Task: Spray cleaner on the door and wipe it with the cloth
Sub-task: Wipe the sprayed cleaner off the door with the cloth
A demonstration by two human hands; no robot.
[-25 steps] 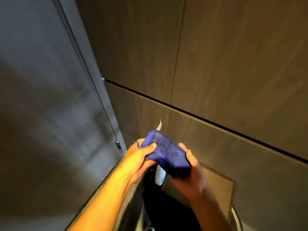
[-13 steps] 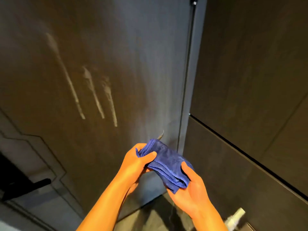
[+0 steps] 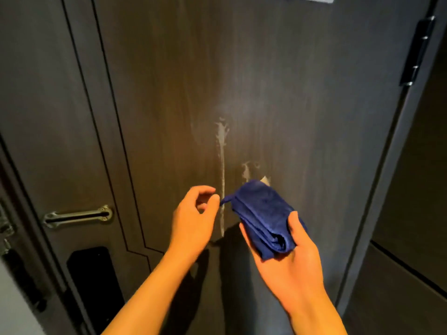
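A dark wooden door fills the view in front of me. White foam streaks of cleaner run down its middle. My right hand holds a folded blue cloth, thumb on top, just in front of the door below a second streak. My left hand hovers to the left of the cloth with fingers loosely curled and nothing in them; one corner of the cloth points toward its fingertips. No spray bottle is in view.
A metal pull handle sits on the door's left part, with a black lock plate under it. A black hinge is on the door's upper right edge. Dark wall panels stand to the right.
My view has swung left from the wall panels to face the door. My left hand has let go of the cloth, which stays in my right hand. The spray bottle has left the view.
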